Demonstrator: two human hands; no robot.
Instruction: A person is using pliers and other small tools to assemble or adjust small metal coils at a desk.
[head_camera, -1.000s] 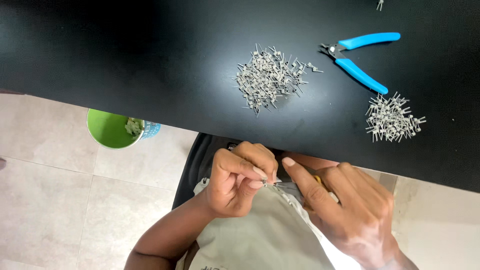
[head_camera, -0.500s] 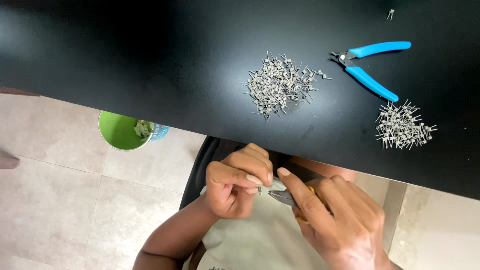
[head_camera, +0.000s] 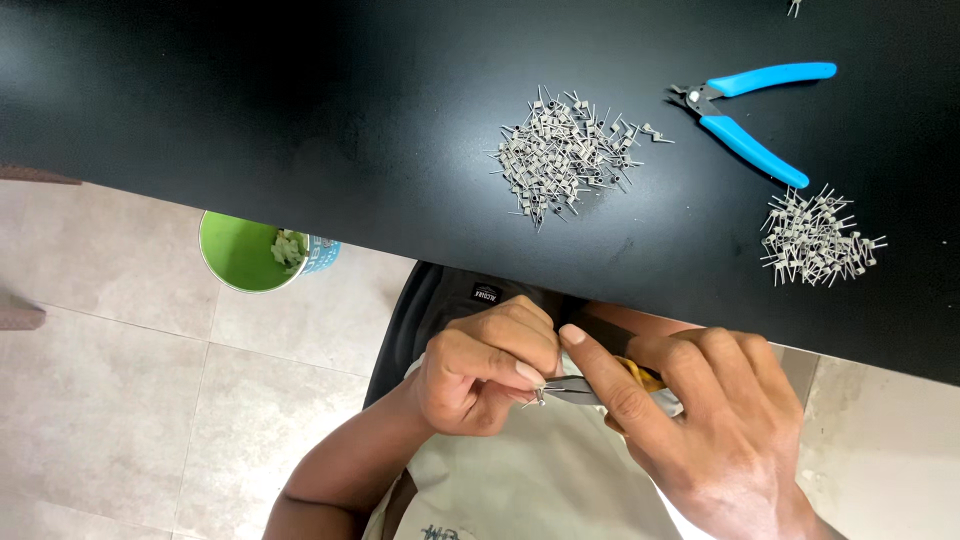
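My left hand (head_camera: 485, 368) pinches a tiny metal wire coil (head_camera: 538, 398) between thumb and fingertips, below the table edge, over my lap. My right hand (head_camera: 700, 420) grips small pliers (head_camera: 580, 392) with yellow handles, whose jaws meet the coil at the left fingertips. On the black table (head_camera: 300, 120) above lie a larger pile of small metal coils (head_camera: 565, 155) and a smaller pile of coils (head_camera: 815, 240) to the right.
Blue-handled cutters (head_camera: 755, 105) lie on the table between and above the two piles. A green cup (head_camera: 245, 250) with scraps inside stands on the tiled floor (head_camera: 120, 400) under the table's near edge. One stray coil (head_camera: 795, 8) lies at the top edge.
Both hands have stayed together at my lap; the pliers' jaws have come into view at the coil, and the view has shifted slightly.
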